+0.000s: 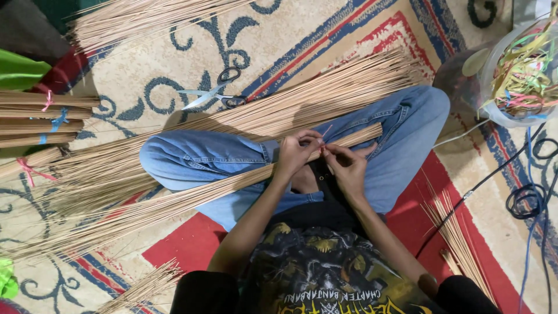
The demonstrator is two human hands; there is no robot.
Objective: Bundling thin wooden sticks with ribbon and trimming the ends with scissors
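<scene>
- Black printed shirt [317, 273] and bent forearms fill the near edge, just under both hands.
- Left of the fingers, finished round bundles of tan sticks [40, 119] lie stacked, tied with pink and blue strips; judging by these, several are done.
- Left hand [296, 152] wraps its fingers closed around the long bundle of thin tan sticks [192, 195] lying across the blue-jeaned lap.
- Right hand [344, 166] pinches a thin red tie strip [325, 135] at the bundle, fingertips together; the knot looks unfinished.
- Beyond the fingers, loose sticks fan out and grey-handled scissors [218, 93] rest on the patterned rug [290, 35], well apart.
- Right of the fingers, a clear tub of coloured strips [523, 72] and cables crowd the edge; little open room.
</scene>
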